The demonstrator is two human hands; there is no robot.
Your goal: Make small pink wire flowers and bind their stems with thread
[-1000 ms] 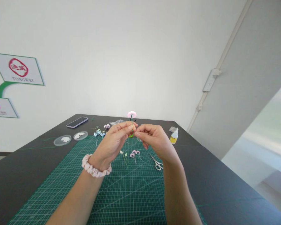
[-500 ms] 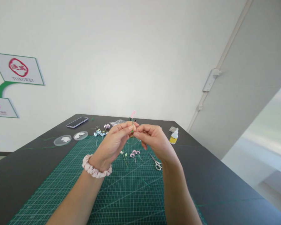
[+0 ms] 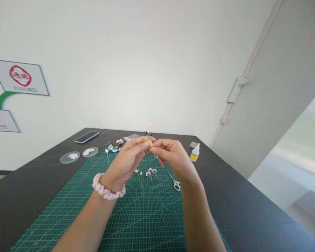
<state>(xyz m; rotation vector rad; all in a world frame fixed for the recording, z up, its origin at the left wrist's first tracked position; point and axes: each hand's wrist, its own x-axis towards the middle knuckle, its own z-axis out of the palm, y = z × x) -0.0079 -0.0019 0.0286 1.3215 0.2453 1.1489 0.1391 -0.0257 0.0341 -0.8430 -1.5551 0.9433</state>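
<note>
Above the cutting mat, my left hand (image 3: 132, 150) pinches the green stem of a small pink flower (image 3: 150, 127), which stands upright over the fingertips. My right hand (image 3: 170, 152) is closed too, its thumb and forefinger pressed together at the lower stem, touching the left fingertips. A bit of green shows between the two hands; whether the right fingers hold stem or thread, I cannot tell. Below them on the green cutting mat (image 3: 141, 224) lie purple wire-stemmed flowers (image 3: 149, 173) and a pale sprig with a leaf (image 3: 140, 176).
White-handled scissors (image 3: 176, 184) lie right of the flowers, and a glue bottle (image 3: 195, 153) stands farther right. Blue flowers (image 3: 109, 149), two shallow dishes (image 3: 63, 159) with white pieces and a phone (image 3: 86, 137) are at left. A clear plastic bag (image 3: 132, 138) lies behind the hands.
Both hands stay at nearly the same spot with the fingertips together. The pink flower has turned very slightly; the green bit at the fingertips shows less.
</note>
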